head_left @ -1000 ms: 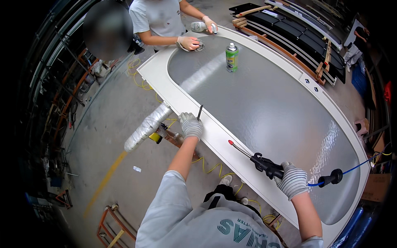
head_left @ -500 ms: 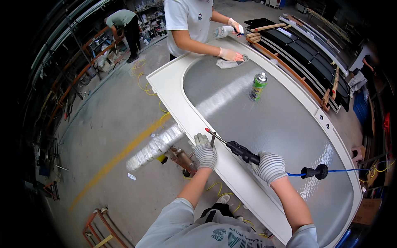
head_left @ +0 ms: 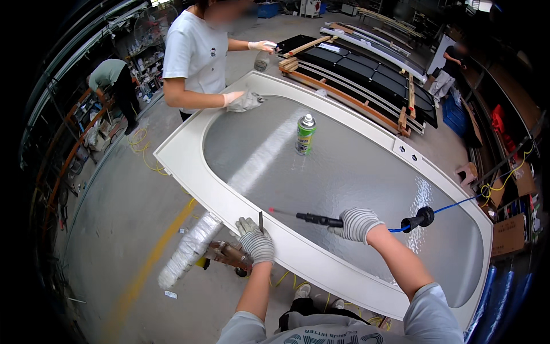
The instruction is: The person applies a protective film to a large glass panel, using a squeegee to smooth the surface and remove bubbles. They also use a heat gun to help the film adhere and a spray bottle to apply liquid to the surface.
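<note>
A white frame (head_left: 321, 273) around a large textured glass pane (head_left: 355, 183) lies in front of me. My right hand (head_left: 360, 224), in a striped glove, is wrapped round a black air blow gun (head_left: 318, 219). Its thin nozzle ends in a red tip, pointing left above the glass near the frame's inner edge. A blue hose (head_left: 458, 203) trails from the gun. On the near frame edge rests my left hand (head_left: 255, 241), gloved too, with a thin dark flat strip (head_left: 261, 220) sticking up from its thumb side. The grip on the strip is partly hidden.
A green spray can (head_left: 305, 135) stands on the glass. Across the frame a co-worker holds a grey cloth (head_left: 245, 102) and a spray bottle (head_left: 262, 61). A black round fitting (head_left: 417, 220) sits along the hose. Stacked dark panels (head_left: 361, 69) lie behind; a wrapped beam (head_left: 189, 252) juts out left.
My right hand has drawn the blow gun's tip away from the left hand and over the glass. The co-worker's cloth has shifted toward the frame's far left corner. My view has turned.
</note>
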Available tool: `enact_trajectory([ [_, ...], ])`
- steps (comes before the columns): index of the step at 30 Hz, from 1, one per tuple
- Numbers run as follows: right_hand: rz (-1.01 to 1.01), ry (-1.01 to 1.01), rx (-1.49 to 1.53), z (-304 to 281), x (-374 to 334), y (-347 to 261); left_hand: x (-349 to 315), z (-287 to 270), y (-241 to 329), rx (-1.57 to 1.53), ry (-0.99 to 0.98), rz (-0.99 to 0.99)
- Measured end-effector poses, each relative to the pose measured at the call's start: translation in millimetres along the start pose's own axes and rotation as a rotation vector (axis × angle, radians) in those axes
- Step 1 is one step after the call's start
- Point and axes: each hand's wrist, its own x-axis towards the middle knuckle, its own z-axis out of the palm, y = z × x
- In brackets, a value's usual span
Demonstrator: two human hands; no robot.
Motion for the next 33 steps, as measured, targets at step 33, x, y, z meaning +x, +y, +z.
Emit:
enact_trajectory([
  [33, 0.266, 0.466, -0.003, -173.6, 161.8, 75.9, -1.0, 4.5, -9.0, 0.027, 0.017, 0.044],
])
